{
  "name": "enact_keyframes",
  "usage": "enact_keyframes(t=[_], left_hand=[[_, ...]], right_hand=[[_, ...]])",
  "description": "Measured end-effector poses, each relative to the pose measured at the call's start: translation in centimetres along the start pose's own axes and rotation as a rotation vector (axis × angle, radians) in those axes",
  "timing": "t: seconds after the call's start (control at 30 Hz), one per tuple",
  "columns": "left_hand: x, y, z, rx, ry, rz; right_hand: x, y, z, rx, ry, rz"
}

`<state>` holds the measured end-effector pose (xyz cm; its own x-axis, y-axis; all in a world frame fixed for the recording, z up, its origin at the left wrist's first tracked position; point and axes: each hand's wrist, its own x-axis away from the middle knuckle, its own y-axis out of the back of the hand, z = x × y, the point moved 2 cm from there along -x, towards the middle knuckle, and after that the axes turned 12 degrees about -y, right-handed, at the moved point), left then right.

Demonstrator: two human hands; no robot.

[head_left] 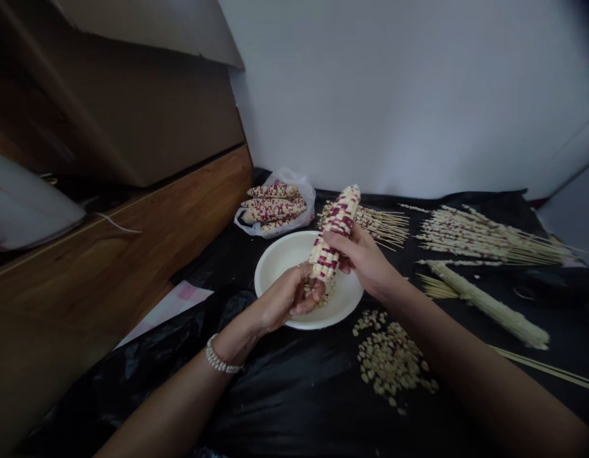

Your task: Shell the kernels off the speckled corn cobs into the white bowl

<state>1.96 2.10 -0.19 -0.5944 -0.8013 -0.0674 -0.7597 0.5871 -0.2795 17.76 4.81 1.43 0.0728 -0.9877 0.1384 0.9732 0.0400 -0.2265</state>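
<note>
Right hand (364,254) is closed around a corn cob (339,219), thumb across its front. Left hand (299,292) is half-curled, palm up, at the cob's lower end (can't tell if it's gripping anything). Cob sits between both hands, tilted, above the white bowl (282,257). Step looks like working a mostly full cob; next move likely calls for a steady right grip. Loose kernels (387,362) lie nearby.
</note>
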Motion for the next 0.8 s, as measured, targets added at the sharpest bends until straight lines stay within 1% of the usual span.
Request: enact_keyframes(t=[0.13, 0.2, 0.33, 0.47, 0.67, 0.8], left_hand=[[0.0, -0.1, -0.1, 0.061, -0.071, 0.001], [-0.1, 0.0, 0.1, 0.057, -0.073, 0.007], [-0.1, 0.5, 0.9, -0.014, -0.049, -0.039], [0.1, 1.0, 1.6, -0.130, -0.089, -0.038], [0.7, 1.0, 1.5, -0.268, -0.113, -0.043], [0.8, 1.0, 1.3, -0.307, -0.151, -0.115]], right_hand=[[-0.1, -0.1, -0.2, 0.004, 0.004, -0.007], [-0.1, -0.1, -0.4, 0.015, 0.000, -0.030], [0.0, 0.1, -0.6, 0.118, 0.049, -0.105], [-0.2, 0.4, -0.7, 0.257, 0.123, -0.178], [-0.3, 0.8, -1.0, 0.384, 0.118, -0.268], [-0.1, 0.5, -1.1, 0.436, 0.144, -0.281]])
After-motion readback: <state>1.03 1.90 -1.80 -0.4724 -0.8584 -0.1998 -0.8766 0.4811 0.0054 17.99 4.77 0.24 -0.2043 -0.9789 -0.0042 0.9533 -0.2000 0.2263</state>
